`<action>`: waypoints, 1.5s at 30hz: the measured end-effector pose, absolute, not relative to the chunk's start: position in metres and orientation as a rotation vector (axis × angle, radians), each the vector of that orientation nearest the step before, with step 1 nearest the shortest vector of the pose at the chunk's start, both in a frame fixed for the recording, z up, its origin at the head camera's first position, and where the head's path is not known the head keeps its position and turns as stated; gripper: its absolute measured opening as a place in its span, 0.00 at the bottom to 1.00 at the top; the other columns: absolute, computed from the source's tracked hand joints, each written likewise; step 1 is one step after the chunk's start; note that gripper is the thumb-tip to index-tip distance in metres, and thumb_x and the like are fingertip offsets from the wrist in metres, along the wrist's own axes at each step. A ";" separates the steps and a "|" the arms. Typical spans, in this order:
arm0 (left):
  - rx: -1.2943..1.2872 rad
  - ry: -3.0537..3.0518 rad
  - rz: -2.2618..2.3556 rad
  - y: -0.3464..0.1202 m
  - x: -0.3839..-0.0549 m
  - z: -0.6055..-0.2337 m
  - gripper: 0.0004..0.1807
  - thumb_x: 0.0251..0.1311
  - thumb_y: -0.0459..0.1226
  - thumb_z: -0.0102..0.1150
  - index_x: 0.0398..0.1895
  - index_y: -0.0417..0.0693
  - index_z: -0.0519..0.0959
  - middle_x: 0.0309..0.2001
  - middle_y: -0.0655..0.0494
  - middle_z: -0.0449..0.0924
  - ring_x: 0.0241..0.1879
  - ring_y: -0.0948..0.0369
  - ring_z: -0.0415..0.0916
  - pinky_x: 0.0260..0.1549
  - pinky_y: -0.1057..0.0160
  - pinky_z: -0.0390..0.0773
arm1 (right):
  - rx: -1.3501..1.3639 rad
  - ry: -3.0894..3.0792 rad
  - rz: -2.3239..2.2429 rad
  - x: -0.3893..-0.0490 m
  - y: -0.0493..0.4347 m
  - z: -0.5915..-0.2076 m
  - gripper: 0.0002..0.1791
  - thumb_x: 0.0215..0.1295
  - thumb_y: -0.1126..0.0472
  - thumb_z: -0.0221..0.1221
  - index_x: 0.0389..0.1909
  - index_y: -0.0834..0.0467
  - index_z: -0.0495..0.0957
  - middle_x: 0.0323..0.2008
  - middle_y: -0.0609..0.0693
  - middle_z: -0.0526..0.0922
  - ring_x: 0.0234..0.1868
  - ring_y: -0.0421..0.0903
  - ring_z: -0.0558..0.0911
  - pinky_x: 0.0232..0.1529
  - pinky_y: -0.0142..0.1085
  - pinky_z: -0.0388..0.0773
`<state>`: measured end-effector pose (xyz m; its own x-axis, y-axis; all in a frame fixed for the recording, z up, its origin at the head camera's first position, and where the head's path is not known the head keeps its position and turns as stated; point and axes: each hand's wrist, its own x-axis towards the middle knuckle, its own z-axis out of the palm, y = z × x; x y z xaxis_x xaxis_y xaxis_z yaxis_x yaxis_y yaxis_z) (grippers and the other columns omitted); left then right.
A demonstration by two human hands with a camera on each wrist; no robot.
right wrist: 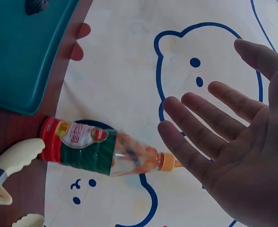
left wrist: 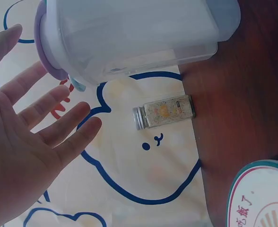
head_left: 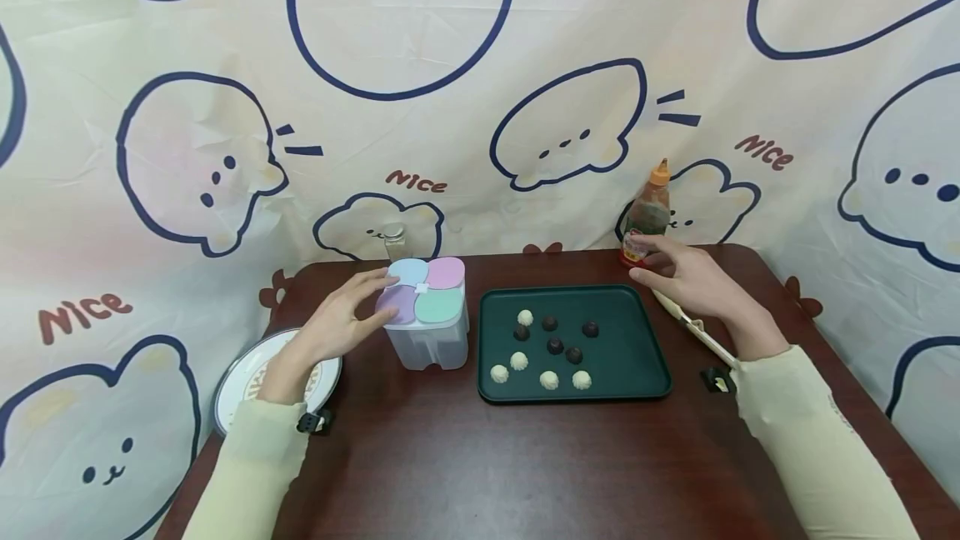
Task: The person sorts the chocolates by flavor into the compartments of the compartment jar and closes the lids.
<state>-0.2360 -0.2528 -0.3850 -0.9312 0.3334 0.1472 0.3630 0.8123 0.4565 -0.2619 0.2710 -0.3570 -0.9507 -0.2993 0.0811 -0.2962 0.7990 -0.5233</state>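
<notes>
My left hand [head_left: 337,319] is beside a clear plastic storage box [head_left: 431,347] topped with blue, pink, purple and green lids. Its fingers are spread, and in the left wrist view the fingertips come right up to the purple lid [left wrist: 43,40]. On the other side, my right hand [head_left: 701,282] hovers near a sauce bottle [head_left: 651,211] with an orange cap, palm bare and fingers extended. Cream-tipped tongs [head_left: 705,336] lie on the table below that hand. Both palms show nothing held.
A dark green tray [head_left: 633,348] carries several small white and dark swirled pieces. Behind the storage box stands a small glass seasoning jar [head_left: 395,244]. A white plate [head_left: 228,382] sits at the left table edge, partly behind the left forearm. A patterned cloth [head_left: 480,223] backs the table.
</notes>
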 end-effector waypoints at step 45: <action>-0.523 -2.928 -0.813 -0.245 -0.228 -0.394 0.31 0.63 0.55 0.60 0.69 0.59 0.72 0.76 0.49 0.60 0.72 0.43 0.60 0.63 0.32 0.67 | -0.766 2.796 -1.131 -0.260 0.181 -0.381 0.25 0.68 0.44 0.61 0.64 0.44 0.74 0.60 0.49 0.80 0.52 0.47 0.84 0.50 0.47 0.83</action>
<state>-0.2282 -0.2447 -0.3945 -0.9408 0.3066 0.1445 0.3372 0.8034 0.4907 -0.2601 0.1807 -0.3810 -0.8784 -0.4530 0.1521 -0.4314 0.6148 -0.6603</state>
